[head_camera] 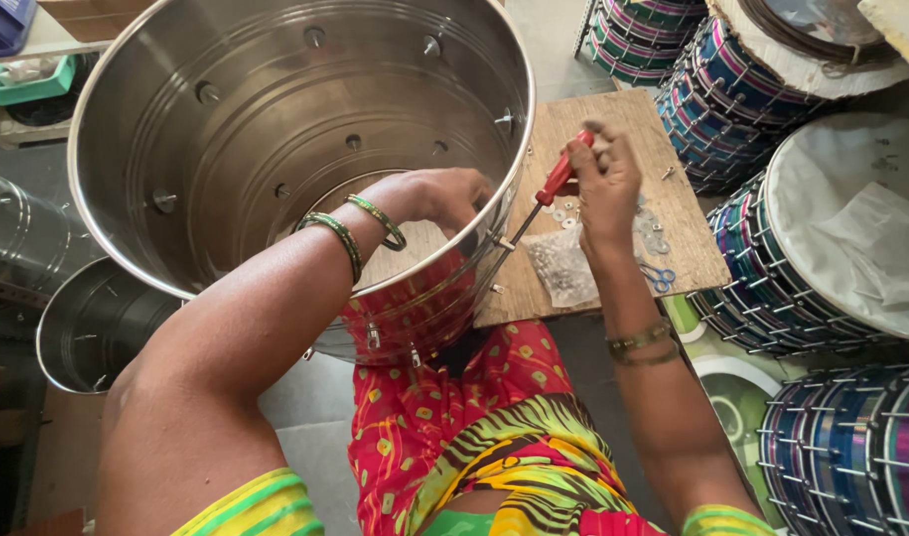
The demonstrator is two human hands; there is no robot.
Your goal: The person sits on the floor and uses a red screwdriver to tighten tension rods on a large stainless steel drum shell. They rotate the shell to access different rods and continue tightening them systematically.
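A large shiny steel drum shell [226,109] lies tilted in front of me, its open mouth facing me and bolts dotted around its wall. My left hand [439,196] reaches inside the shell near its right rim, fingers curled against the inner wall; whether it holds something small I cannot tell. My right hand [603,184] grips a red-handled screwdriver [554,184] outside the shell, with its tip set against a bolt at the rim. Green bangles ring my left wrist.
A wooden board [693,248] under my right hand carries a clear bag of small screws [563,268], loose washers and blue-handled scissors [659,278]. Stacked colourful drums [762,109] crowd the right side. A second steel shell [97,318] lies at lower left.
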